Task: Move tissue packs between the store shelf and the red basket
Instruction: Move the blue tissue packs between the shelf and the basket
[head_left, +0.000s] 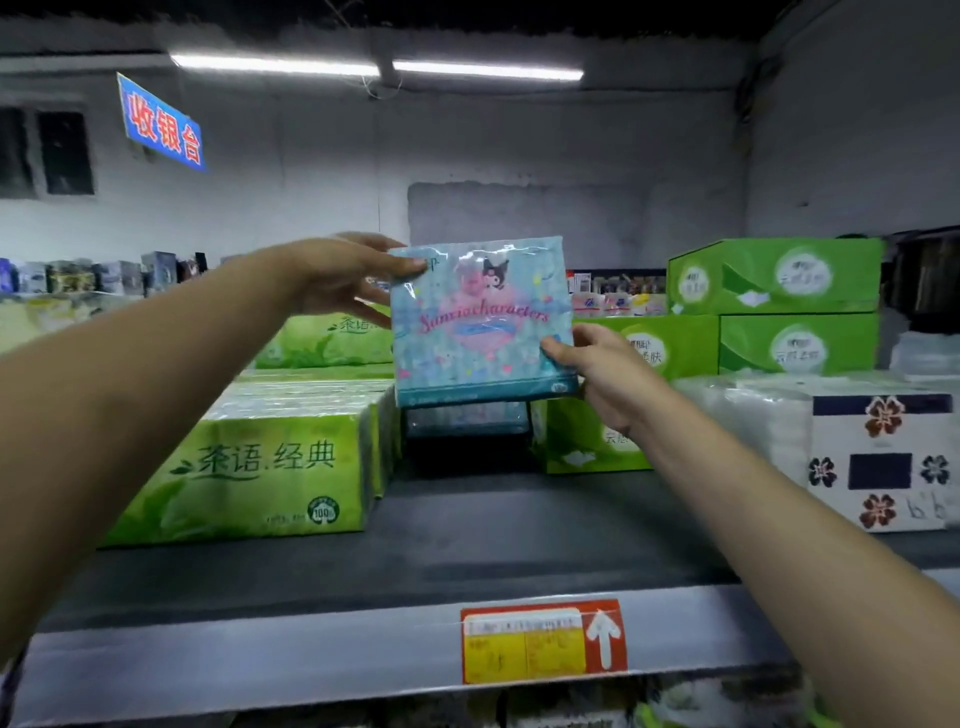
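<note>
A light blue tissue pack (480, 322) with pink lettering and cartoon characters is held up above the dark store shelf (467, 530). My left hand (343, 278) grips its upper left corner, thumb on the front. My right hand (597, 371) pinches its lower right corner. Directly below it, a similar blue pack (467, 418) lies at the back of the shelf gap. The red basket is not in view.
Green tissue packs (260, 467) stand on the shelf at left, green boxes (774, 306) are stacked at right, and a white pack with flower prints (878, 462) sits at far right. A red and yellow price tag (543, 642) is on the shelf's front edge.
</note>
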